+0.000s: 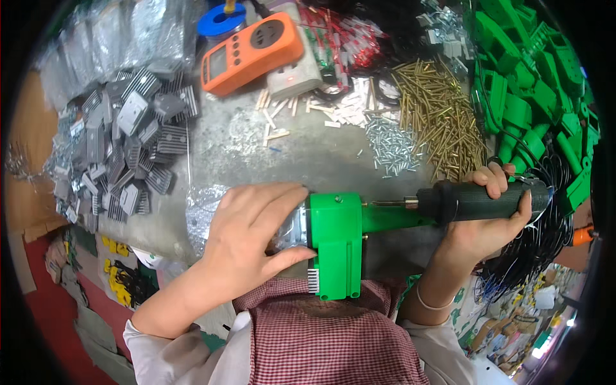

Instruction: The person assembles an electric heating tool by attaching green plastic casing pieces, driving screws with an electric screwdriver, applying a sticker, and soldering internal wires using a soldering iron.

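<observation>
My left hand [256,221] is wrapped round the left end of a green plastic tool housing [337,247], thumb along its edge. A clear or shiny part under that palm is mostly hidden. Finned grey metal shows at the housing's lower left side. My right hand [484,218] grips a black electric screwdriver [465,200] lying level. Its bit [385,203] points left, with the tip at a small screw on the housing's right side. Whether tip and screw touch, I cannot tell. Behind the bit, the housing's green handle runs right toward the screwdriver.
Grey finned metal parts [128,135] are heaped at the left. An orange meter [253,51] lies on a white power strip [295,80] at the back. Long brass-coloured screws [443,119] and small silver screws [391,144] form piles. Green housings [526,96] are stacked at the right.
</observation>
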The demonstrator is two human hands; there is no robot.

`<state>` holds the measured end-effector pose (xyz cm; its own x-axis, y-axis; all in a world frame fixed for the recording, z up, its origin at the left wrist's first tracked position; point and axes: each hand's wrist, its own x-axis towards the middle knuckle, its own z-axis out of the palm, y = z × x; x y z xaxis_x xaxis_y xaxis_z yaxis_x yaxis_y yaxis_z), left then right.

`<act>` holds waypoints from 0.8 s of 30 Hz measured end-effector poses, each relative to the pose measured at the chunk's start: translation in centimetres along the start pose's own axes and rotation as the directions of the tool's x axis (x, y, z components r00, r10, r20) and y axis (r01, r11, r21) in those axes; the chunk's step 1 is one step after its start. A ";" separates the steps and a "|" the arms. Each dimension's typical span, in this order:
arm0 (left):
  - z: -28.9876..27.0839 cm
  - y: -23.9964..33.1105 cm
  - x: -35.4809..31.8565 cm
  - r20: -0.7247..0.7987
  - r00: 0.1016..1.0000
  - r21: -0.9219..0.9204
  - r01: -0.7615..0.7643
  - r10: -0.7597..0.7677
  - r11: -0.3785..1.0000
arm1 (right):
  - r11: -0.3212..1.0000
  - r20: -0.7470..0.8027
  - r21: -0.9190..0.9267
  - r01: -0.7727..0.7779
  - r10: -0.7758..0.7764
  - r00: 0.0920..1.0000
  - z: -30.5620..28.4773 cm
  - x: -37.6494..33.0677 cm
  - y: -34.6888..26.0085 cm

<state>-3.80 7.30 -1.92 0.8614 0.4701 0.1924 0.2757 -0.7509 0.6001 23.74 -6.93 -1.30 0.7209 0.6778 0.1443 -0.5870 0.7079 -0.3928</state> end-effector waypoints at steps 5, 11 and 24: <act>-0.3 -0.6 0.4 0.039 0.999 -0.019 0.008 -0.007 1.000 | 0.998 -0.057 -0.045 0.036 -0.038 0.998 -0.2 0.1 0.5; -0.6 -1.3 0.3 0.060 0.998 -0.094 -0.020 0.026 0.995 | 0.998 -0.082 -0.059 0.023 -0.028 0.996 0.2 -0.1 1.2; 0.4 -1.3 0.1 -0.050 0.996 -0.110 -0.074 0.069 0.991 | 0.999 -0.092 0.027 -0.026 0.028 0.995 -0.5 -0.4 1.6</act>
<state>-3.90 8.13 -2.99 0.8562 0.4393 0.2718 0.1621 -0.7280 0.6662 22.70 -6.11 -2.45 0.7349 0.6764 0.0487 -0.6153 0.6953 -0.3714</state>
